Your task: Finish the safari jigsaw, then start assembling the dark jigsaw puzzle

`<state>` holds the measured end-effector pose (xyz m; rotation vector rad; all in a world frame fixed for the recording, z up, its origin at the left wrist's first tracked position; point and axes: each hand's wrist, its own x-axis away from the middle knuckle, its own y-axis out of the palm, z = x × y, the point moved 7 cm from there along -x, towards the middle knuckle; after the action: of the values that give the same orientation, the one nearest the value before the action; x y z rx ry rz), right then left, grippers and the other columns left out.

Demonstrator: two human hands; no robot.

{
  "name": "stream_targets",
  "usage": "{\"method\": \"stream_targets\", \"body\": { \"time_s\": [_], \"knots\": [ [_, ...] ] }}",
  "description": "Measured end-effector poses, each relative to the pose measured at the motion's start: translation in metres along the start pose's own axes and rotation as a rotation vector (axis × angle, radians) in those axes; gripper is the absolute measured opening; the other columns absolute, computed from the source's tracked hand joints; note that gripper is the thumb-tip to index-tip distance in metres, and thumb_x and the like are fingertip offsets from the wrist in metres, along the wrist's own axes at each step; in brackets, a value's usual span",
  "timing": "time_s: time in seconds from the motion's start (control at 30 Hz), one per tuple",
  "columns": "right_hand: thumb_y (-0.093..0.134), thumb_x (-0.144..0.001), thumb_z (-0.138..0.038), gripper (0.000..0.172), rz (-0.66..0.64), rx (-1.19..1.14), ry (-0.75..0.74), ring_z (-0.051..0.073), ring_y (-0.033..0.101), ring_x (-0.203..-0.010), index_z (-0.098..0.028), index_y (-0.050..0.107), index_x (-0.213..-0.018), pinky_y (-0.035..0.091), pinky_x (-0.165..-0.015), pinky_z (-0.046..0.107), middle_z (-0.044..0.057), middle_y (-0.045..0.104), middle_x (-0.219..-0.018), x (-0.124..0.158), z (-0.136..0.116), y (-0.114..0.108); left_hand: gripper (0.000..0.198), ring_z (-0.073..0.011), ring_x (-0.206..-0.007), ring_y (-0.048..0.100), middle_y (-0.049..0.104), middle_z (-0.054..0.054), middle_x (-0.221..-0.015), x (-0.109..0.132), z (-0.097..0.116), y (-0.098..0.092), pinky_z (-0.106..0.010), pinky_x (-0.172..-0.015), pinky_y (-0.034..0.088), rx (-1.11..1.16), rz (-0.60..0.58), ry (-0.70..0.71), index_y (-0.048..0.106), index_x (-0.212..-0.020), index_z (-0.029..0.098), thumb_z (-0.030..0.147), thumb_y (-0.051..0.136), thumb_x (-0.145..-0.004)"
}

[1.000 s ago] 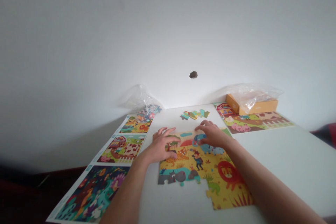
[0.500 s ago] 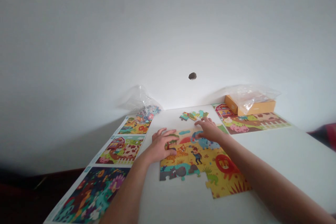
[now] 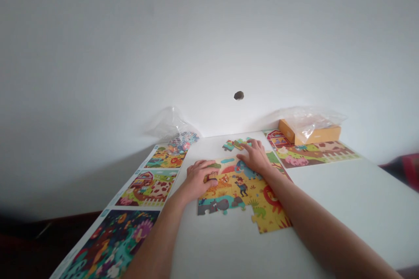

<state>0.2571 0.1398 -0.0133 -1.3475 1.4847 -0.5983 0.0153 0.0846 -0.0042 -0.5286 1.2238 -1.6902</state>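
A partly joined animal puzzle (image 3: 242, 198) with a lion, hippo and elephant lies on the white table (image 3: 343, 200). My left hand (image 3: 198, 177) rests flat on its left upper corner, fingers stretched out. Palm down, my right hand (image 3: 254, 157) lies on the puzzle's far edge with its fingers spread. A few loose puzzle pieces (image 3: 234, 144) lie just beyond its fingertips. Neither hand holds anything.
Three picture sheets run along the table's left edge: a jungle sheet (image 3: 108, 244), a farm sheet (image 3: 147, 187) and a savanna sheet (image 3: 165, 157). A plastic bag of pieces (image 3: 178, 133) sits at the back left. An orange box (image 3: 310, 133) under clear plastic rests on a farm picture (image 3: 314, 152).
Both hands have slid the joined puzzle away from me and slightly left. My right hand has moved closer to the loose pieces at the back.
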Motion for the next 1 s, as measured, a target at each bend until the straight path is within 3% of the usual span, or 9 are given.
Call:
{"method": "stream_targets", "body": {
  "time_s": [0.1, 0.17, 0.4, 0.57, 0.67, 0.73, 0.87, 1.0],
  "knots": [
    [0.051, -0.094, -0.06, 0.047, -0.092, 0.072, -0.024, 0.04, 0.03, -0.137, -0.041, 0.058, -0.137, 0.03, -0.106, 0.061, 0.012, 0.042, -0.148, -0.002, -0.007, 0.009, 0.036, -0.0276, -0.132, 0.049, 0.061, 0.001, -0.142, 0.0, 0.001, -0.001, -0.048, -0.115, 0.037, 0.001, 0.001, -0.002, 0.074, -0.115, 0.034, 0.027, 0.077, -0.08],
    [0.045, -0.098, -0.06, 0.044, -0.141, 0.078, -0.013, 0.04, 0.029, -0.139, -0.043, 0.06, -0.135, 0.028, -0.107, 0.063, 0.012, 0.042, -0.149, -0.004, -0.007, 0.012, 0.036, -0.0275, -0.132, 0.049, 0.061, 0.001, -0.142, 0.0, 0.002, -0.001, -0.048, -0.115, 0.037, 0.001, 0.005, -0.005, 0.074, -0.115, 0.034, 0.027, 0.077, -0.08],
    [0.056, -0.095, -0.049, 0.032, -0.094, 0.054, 0.071, 0.034, 0.042, -0.128, -0.031, 0.07, -0.118, 0.032, -0.103, 0.052, 0.015, 0.052, -0.134, -0.006, 0.0, 0.006, 0.035, -0.0264, -0.131, 0.051, 0.061, 0.001, -0.142, 0.0, 0.001, 0.0, -0.046, -0.116, 0.038, 0.007, 0.018, 0.0, 0.074, -0.115, 0.034, 0.027, 0.076, -0.08],
    [0.061, -0.093, -0.04, 0.02, -0.043, 0.048, 0.103, 0.029, 0.049, -0.115, -0.024, 0.069, -0.101, 0.035, -0.098, 0.045, 0.012, 0.059, -0.119, -0.009, 0.004, 0.003, 0.035, -0.0263, -0.132, 0.051, 0.061, 0.0, -0.142, 0.0, 0.002, 0.001, -0.046, -0.115, 0.038, 0.01, 0.014, 0.018, 0.074, -0.116, 0.033, 0.027, 0.074, -0.082],
    [0.063, -0.091, -0.037, 0.018, -0.008, 0.015, 0.148, 0.029, 0.051, -0.111, -0.023, 0.067, -0.101, 0.036, -0.096, 0.044, 0.011, 0.06, -0.113, -0.01, 0.011, 0.002, 0.032, -0.0271, -0.134, 0.048, 0.059, -0.002, -0.144, 0.001, 0.003, 0.0, -0.046, -0.117, 0.036, 0.004, -0.009, -0.008, 0.074, -0.115, 0.031, 0.029, 0.072, -0.083],
    [0.064, -0.09, -0.032, 0.019, 0.035, -0.028, 0.176, 0.028, 0.053, -0.109, -0.023, 0.064, -0.106, 0.038, -0.094, 0.042, 0.011, 0.059, -0.111, -0.011, 0.016, 0.002, 0.038, -0.0299, -0.138, 0.044, 0.055, -0.003, -0.148, 0.003, 0.006, 0.0, -0.05, -0.118, 0.033, 0.0, -0.045, -0.013, 0.071, -0.119, 0.031, 0.039, 0.074, -0.082],
    [0.062, -0.087, -0.021, 0.024, 0.116, -0.197, 0.182, 0.023, 0.059, -0.1, -0.022, 0.06, -0.11, 0.043, -0.091, 0.037, 0.009, 0.059, -0.111, -0.013, 0.024, 0.002, 0.071, -0.0372, -0.146, 0.032, 0.042, -0.005, -0.157, 0.006, 0.011, 0.004, -0.058, -0.119, 0.026, -0.017, -0.146, -0.007, 0.063, -0.132, 0.033, 0.06, 0.08, -0.069],
    [0.06, -0.082, -0.015, 0.025, 0.19, -0.363, 0.147, 0.02, 0.061, -0.093, -0.022, 0.06, -0.106, 0.047, -0.087, 0.034, 0.007, 0.059, -0.106, -0.013, 0.025, 0.0, 0.074, -0.0364, -0.146, 0.03, 0.041, -0.007, -0.158, 0.007, 0.012, 0.004, -0.057, -0.12, 0.024, -0.028, -0.164, -0.007, 0.061, -0.134, 0.032, 0.063, 0.078, -0.069]
  ]
}}
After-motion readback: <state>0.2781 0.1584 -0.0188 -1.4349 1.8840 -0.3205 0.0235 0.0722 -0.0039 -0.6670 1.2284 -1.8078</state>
